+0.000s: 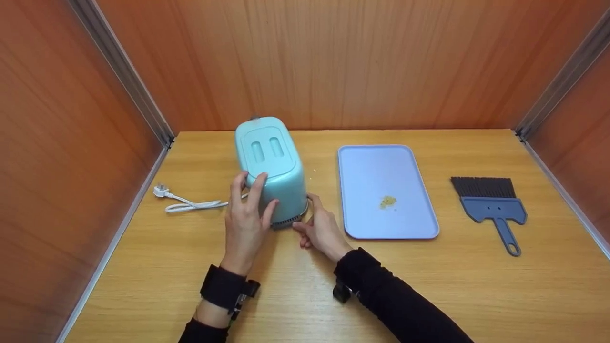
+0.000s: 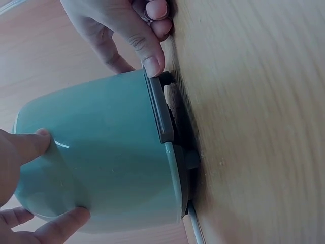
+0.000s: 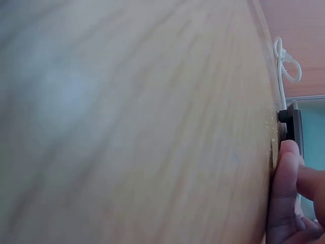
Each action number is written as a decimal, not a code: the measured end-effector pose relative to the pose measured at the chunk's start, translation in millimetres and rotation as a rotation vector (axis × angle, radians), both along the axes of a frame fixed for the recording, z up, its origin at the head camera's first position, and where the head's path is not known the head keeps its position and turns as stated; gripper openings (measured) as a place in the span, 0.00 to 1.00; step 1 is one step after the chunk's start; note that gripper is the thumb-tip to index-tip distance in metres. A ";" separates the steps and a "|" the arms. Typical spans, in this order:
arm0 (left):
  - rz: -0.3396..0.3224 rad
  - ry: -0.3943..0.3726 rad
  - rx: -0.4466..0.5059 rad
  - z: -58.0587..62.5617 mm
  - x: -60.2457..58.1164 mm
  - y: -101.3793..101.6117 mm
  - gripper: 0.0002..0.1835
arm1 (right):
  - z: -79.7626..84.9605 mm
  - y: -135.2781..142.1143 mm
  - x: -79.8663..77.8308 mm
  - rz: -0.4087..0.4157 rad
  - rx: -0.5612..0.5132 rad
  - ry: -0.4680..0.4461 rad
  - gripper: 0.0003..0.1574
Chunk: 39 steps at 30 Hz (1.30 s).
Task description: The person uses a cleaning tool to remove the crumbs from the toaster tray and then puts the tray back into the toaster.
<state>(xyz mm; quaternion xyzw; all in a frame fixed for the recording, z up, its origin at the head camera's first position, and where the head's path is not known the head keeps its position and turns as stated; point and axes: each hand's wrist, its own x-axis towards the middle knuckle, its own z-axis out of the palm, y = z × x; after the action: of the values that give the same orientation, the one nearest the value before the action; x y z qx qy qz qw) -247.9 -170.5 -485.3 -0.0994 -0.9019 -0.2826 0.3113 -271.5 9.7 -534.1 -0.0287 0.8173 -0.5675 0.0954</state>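
Observation:
A teal toaster (image 1: 271, 162) with a lid over its top stands on the table, its narrow end towards me. My left hand (image 1: 245, 224) holds that near end, fingertips over the lid's edge and thumb on the end face. In the left wrist view its fingers (image 2: 63, 226) spread over the teal wall. My right hand (image 1: 324, 231) is low at the near right corner, pinching the edge of the dark grey crumb tray (image 2: 160, 109) at the base. Its thumb (image 2: 147, 53) lies on that tray's corner, other fingers curled beneath.
A lilac tray (image 1: 376, 176) with a small heap of yellow crumbs (image 1: 387, 202) lies right of the toaster. Further right is a grey-blue hand brush (image 1: 495, 207). The toaster's white cord and plug (image 1: 162, 191) lie to the left. Crumbs (image 3: 274, 133) dot the table beside the toaster's base.

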 end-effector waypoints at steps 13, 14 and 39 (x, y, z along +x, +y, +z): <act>-0.034 0.032 -0.012 2.3 -2.2 0.3 0.34 | -0.9 1.2 -1.2 -0.003 0.031 0.034 0.42; -0.036 0.028 -0.013 2.6 -2.1 0.3 0.34 | -0.9 1.3 -1.3 -0.008 0.041 0.036 0.41; -0.020 -0.005 -0.050 -7.5 -5.7 1.8 0.37 | 8.9 17.1 1.2 0.063 0.151 0.071 0.43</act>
<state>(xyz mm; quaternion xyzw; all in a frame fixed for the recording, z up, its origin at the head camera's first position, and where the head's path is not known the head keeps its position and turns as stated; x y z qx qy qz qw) -253.6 -168.7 -492.8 -0.1154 -0.9085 -0.2631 0.3036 -270.4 26.7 -525.2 -0.0674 0.8593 -0.4996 0.0860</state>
